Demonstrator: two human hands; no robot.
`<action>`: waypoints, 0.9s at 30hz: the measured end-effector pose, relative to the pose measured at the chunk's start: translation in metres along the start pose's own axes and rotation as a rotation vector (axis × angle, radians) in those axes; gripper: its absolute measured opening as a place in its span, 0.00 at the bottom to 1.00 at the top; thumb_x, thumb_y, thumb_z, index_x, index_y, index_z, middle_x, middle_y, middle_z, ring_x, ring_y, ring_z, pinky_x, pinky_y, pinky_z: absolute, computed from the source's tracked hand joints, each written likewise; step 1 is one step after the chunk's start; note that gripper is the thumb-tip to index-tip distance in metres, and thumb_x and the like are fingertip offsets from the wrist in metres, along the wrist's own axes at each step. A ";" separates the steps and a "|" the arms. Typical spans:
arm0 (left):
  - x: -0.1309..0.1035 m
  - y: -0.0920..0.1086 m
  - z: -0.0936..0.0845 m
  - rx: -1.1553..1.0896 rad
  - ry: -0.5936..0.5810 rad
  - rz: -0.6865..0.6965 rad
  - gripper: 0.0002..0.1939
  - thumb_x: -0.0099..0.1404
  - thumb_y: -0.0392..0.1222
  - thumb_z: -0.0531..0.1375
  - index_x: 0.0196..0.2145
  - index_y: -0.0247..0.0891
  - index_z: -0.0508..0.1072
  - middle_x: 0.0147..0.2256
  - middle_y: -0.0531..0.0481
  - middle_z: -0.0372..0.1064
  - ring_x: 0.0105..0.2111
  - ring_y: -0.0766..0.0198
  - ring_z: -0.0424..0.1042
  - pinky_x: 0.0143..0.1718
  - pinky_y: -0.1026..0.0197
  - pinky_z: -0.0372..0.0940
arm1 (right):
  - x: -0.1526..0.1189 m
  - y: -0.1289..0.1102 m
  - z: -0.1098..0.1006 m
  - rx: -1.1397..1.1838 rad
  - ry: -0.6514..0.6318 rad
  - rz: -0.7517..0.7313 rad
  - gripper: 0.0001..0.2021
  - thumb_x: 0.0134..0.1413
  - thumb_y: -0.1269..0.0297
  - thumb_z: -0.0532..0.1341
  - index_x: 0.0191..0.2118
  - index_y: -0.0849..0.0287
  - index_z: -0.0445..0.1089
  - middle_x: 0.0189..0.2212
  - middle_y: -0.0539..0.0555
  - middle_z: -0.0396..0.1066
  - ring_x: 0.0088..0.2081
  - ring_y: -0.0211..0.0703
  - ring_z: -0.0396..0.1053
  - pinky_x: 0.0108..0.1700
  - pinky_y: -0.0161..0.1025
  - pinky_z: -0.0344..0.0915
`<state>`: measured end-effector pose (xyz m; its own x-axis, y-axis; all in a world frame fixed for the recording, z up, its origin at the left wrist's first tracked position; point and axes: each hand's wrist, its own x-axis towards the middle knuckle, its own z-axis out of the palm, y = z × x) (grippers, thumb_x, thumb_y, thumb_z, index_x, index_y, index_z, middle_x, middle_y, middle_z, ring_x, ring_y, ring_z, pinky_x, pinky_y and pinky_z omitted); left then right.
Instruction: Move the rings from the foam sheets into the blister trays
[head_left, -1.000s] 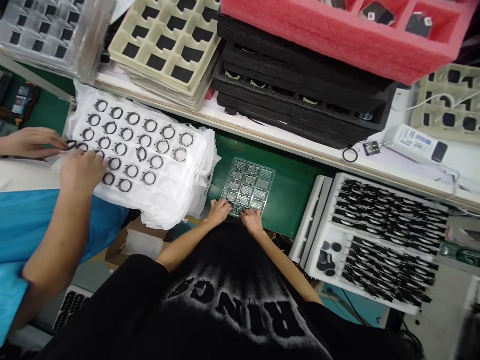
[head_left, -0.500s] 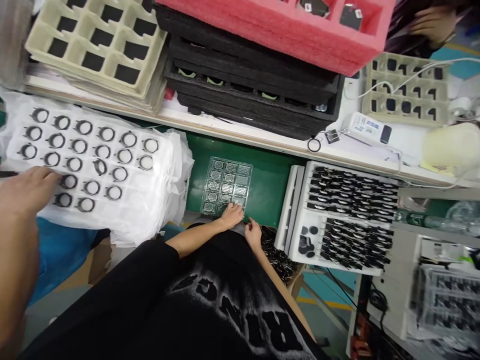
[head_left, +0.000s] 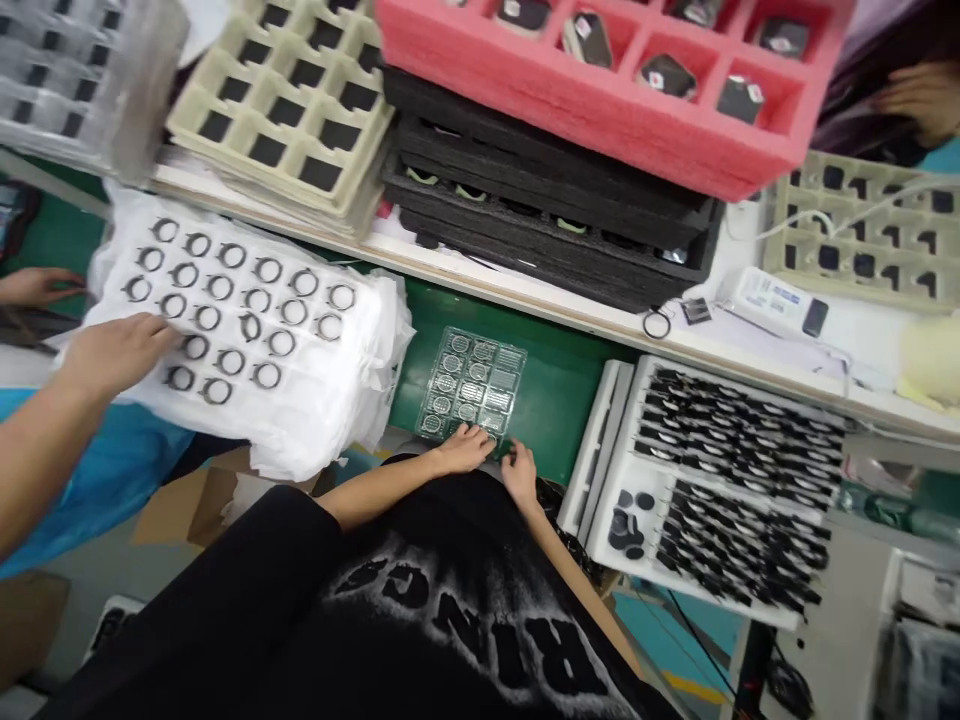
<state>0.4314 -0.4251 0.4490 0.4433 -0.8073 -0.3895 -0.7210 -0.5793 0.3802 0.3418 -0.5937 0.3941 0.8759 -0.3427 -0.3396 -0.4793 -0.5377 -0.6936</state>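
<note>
A clear plastic tray (head_left: pixel 517 362) with rows of round and ribbed pockets lies on the green work surface in front of me. My left hand (head_left: pixel 466 448) rests on its near edge, fingers slightly spread; some pockets are covered by the hand. Just right of it, beside the tray's near right corner, is my right hand (head_left: pixel 520 470). Its fingers are bent and look apart, with nothing visible between them. Whether small parts lie under the fingers I cannot tell.
On the left, another person's hand (head_left: pixel 124 350) touches a white-covered stack of trays (head_left: pixel 315 400) bearing dark rings. A white tray (head_left: pixel 641 570) of black parts stands right. Behind, a shelf carries beige trays (head_left: pixel 289 110), black foam trays (head_left: pixel 517 245) and a pink foam tray (head_left: pixel 585 120).
The whole view has shifted, moving the scene right and slightly down. My left hand stays at the tray's near edge; my right index finger looks more bent. A further hand shows at far left.
</note>
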 end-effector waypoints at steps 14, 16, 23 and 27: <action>-0.274 -0.053 -0.171 -0.022 1.092 -0.904 0.16 0.78 0.42 0.50 0.50 0.41 0.77 0.38 0.45 0.71 0.41 0.59 0.71 0.45 0.57 0.65 | 0.012 -0.370 0.015 -0.237 -0.085 -1.249 0.17 0.70 0.68 0.52 0.57 0.58 0.73 0.45 0.62 0.69 0.48 0.52 0.65 0.51 0.49 0.61; -0.295 -0.086 -0.168 0.056 0.926 -1.066 0.14 0.76 0.42 0.53 0.49 0.42 0.78 0.40 0.43 0.69 0.43 0.54 0.69 0.46 0.53 0.63 | 0.013 -0.406 0.038 -0.423 -0.100 -1.166 0.16 0.68 0.71 0.52 0.53 0.63 0.75 0.46 0.66 0.70 0.49 0.57 0.64 0.49 0.51 0.58; -0.322 -0.136 -0.167 -0.039 0.587 -0.926 0.09 0.74 0.46 0.57 0.41 0.42 0.76 0.44 0.44 0.63 0.48 0.51 0.62 0.50 0.48 0.56 | 0.035 -0.423 0.067 -0.491 -0.184 -0.980 0.12 0.64 0.67 0.57 0.43 0.62 0.79 0.45 0.68 0.72 0.49 0.58 0.63 0.49 0.51 0.54; -0.309 -0.144 -0.180 -0.080 0.758 -0.888 0.09 0.75 0.45 0.55 0.42 0.41 0.74 0.44 0.44 0.65 0.49 0.52 0.62 0.50 0.50 0.55 | 0.051 -0.420 0.053 -0.297 -0.308 -0.848 0.13 0.66 0.58 0.58 0.41 0.57 0.78 0.39 0.57 0.73 0.43 0.50 0.65 0.47 0.46 0.55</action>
<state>0.4938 -0.1122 0.6654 0.9982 0.0399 0.0452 0.0252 -0.9573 0.2880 0.5910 -0.3442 0.6343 0.8941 0.4474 0.0211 0.3660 -0.7027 -0.6101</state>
